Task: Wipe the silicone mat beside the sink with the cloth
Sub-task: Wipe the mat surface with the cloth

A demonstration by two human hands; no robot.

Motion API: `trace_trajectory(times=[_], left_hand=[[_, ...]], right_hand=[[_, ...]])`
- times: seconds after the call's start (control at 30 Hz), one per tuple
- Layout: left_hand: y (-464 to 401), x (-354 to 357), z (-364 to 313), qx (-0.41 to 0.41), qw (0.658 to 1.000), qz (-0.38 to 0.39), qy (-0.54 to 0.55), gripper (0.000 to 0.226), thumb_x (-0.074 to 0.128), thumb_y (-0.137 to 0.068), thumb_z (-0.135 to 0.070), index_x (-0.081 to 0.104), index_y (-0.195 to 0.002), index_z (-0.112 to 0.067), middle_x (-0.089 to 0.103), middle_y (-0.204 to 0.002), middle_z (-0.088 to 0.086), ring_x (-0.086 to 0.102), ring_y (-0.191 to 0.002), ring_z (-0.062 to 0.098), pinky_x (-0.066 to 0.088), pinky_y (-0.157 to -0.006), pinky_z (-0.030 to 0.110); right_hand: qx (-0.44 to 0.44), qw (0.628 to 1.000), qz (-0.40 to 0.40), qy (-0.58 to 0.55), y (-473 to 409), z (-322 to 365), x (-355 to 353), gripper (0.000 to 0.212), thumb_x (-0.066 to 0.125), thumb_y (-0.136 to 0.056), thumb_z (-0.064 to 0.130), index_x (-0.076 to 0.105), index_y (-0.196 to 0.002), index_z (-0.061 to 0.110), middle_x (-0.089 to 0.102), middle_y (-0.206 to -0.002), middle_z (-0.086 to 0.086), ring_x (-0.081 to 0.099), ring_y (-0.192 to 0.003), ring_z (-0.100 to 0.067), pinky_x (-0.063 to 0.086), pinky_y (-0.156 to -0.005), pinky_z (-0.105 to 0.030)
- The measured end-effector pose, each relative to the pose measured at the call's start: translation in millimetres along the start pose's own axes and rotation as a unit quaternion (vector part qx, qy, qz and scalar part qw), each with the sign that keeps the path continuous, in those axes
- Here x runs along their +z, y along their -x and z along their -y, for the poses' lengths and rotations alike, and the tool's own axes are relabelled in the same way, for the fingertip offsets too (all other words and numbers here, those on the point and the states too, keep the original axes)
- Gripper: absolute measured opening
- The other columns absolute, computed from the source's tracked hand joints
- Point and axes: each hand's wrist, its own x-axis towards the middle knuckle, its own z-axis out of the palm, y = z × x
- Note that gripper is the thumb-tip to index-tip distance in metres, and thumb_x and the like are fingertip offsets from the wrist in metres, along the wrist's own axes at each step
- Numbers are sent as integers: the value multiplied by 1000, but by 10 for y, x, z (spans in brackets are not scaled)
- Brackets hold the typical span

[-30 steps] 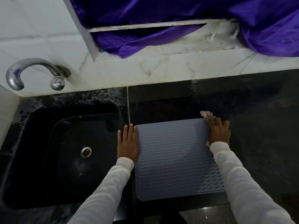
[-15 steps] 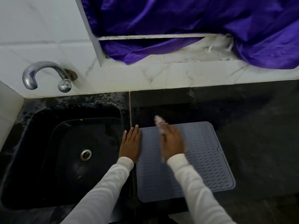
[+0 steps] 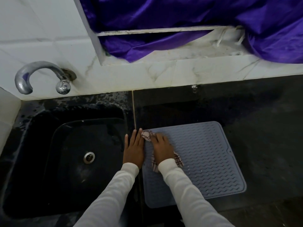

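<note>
A grey-blue silicone mat [image 3: 205,161] with a wavy ridged surface lies on the black counter just right of the sink. My right hand [image 3: 161,148] presses a pink checked cloth [image 3: 147,135] flat onto the mat's far left corner; cloth ends stick out past the fingertips and by the wrist. My left hand [image 3: 133,148] lies flat with straight fingers along the mat's left edge, on the strip between sink and mat, and holds nothing.
A black sink [image 3: 68,161] with a metal drain [image 3: 89,157] fills the left. A chrome tap [image 3: 37,74] curves out from the white tiled wall. Purple fabric [image 3: 180,17] hangs over the ledge behind. Dark counter [image 3: 262,136] stretches right of the mat.
My right hand has swept the cloth from the mat's far right corner leftward across its top edge to the far left corner. My left hand has stayed in place.
</note>
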Motion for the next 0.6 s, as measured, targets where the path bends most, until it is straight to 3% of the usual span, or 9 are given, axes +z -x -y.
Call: trace_trajectory(times=[0.07, 0.2, 0.3, 0.4, 0.6], left_hand=[[-1, 7, 3, 3, 1000, 5, 1, 64, 42, -97, -33, 20, -154, -15, 15, -162, 2, 10, -149, 25, -3, -118, 51], [-3, -8, -13, -1, 1000, 0, 24, 73, 51, -95, -29, 12, -155, -15, 13, -162, 2, 6, -150, 24, -1, -118, 52], [-2, 23, 4, -3, 999, -13, 31, 63, 39, -97, -21, 13, -154, -16, 14, -162, 1, 8, -149, 23, 2, -117, 52], [1, 19, 1, -6, 1000, -20, 23, 61, 23, -93, -23, 18, -153, -15, 20, -161, 2, 13, -149, 25, 3, -117, 52], [-6, 41, -24, -15, 999, -28, 15, 62, 18, -92, -21, 18, -154, -16, 18, -161, 0, 11, -149, 24, -4, -118, 50]], right_hand=[[22, 1000, -13, 1, 5, -204, -37, 50, 75, -75, 14, 60, -123, 17, 59, -122, -10, 60, -106, -30, 58, -66, -41], [36, 999, 6, 3, -42, -630, -144, 48, 61, -84, 9, 55, -131, 16, 51, -134, -11, 50, -119, -35, 54, -82, -48], [67, 997, -33, 6, -31, -1045, -259, 46, 65, -77, 3, 62, -122, 12, 57, -126, -15, 55, -110, -41, 53, -78, -50], [120, 991, -49, 29, 22, -1566, -413, 46, 63, -78, 0, 62, -123, 13, 55, -128, -15, 51, -112, -41, 53, -76, -50], [212, 973, -64, 71, 75, -2369, -699, 33, 48, -89, 7, 62, -117, 18, 52, -121, -11, 47, -104, -37, 50, -63, -44]])
